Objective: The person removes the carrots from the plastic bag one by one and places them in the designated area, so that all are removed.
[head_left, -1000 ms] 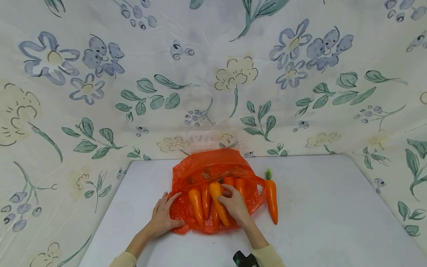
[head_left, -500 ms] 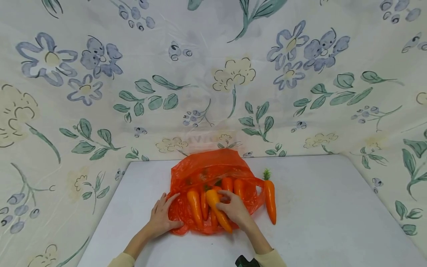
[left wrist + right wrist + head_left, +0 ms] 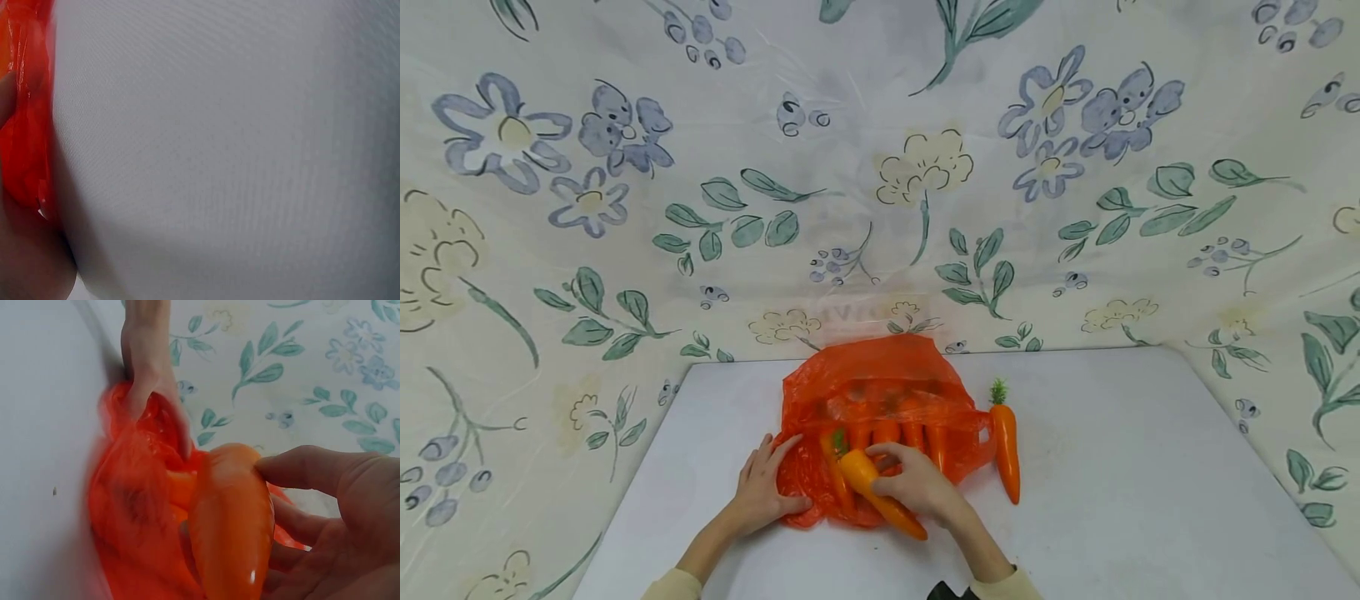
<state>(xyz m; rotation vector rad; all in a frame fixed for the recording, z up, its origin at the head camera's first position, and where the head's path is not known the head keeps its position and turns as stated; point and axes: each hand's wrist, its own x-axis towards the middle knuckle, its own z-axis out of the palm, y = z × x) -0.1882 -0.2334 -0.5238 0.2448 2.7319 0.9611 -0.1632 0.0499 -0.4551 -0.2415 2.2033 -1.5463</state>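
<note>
A toy-like orange carrot (image 3: 891, 510) with a green tuft lies slantwise over the front of a red plastic bag (image 3: 876, 358), its tip past the bag's near edge. My right hand (image 3: 921, 485) grips it near the thick end, thumb and fingers on its sides; the right wrist view shows this carrot (image 3: 228, 525) close up. Several other carrots (image 3: 936, 446) lie inside the bag, partly covered by its film. With fingers spread, my left hand (image 3: 763, 487) rests on the bag's left side. The left wrist view catches only part of that hand (image 3: 31, 256) and the bag's edge.
One loose carrot (image 3: 1007, 454) with a green top lies on the white table (image 3: 1120, 467), just right of the bag. Flowered cloth (image 3: 850, 183) rises behind the table and along both sides. A black device (image 3: 951, 592) sits at my right sleeve.
My right hand has drawn the gripped carrot toward me and leftward, tilting it more. Its green tuft now shows, and the bag film has dropped over the other carrots. My left hand stays put.
</note>
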